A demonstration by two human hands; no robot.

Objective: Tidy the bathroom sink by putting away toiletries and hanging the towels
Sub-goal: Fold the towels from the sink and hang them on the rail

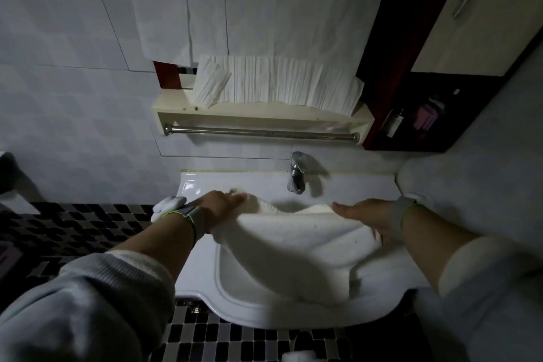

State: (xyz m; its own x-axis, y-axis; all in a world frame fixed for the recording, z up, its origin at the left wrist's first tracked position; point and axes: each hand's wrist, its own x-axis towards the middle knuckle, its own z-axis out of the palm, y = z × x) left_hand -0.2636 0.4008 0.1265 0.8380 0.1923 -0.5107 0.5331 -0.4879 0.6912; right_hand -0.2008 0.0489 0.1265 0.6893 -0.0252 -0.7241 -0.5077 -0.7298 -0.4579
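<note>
A white towel [296, 241] lies spread over the basin of the white sink [205, 282]. My left hand [219, 204] grips the towel's far left corner, fingers curled into the cloth. My right hand [367, 216] holds the towel's right edge, thumb out on top and fingers tucked under the fabric. A second small white cloth [167, 207] hangs over the sink's left rim behind my left wrist. Above the tap, a bare metal towel bar [261, 132] runs under a cream shelf [258, 116].
The chrome tap [296, 173] stands at the sink's back. White pleated paper [279, 82] lies on the shelf. A dark cabinet niche [417, 120] at right holds a bottle and a pink item. Black-and-white mosaic tiles [73, 223] cover the floor to the left.
</note>
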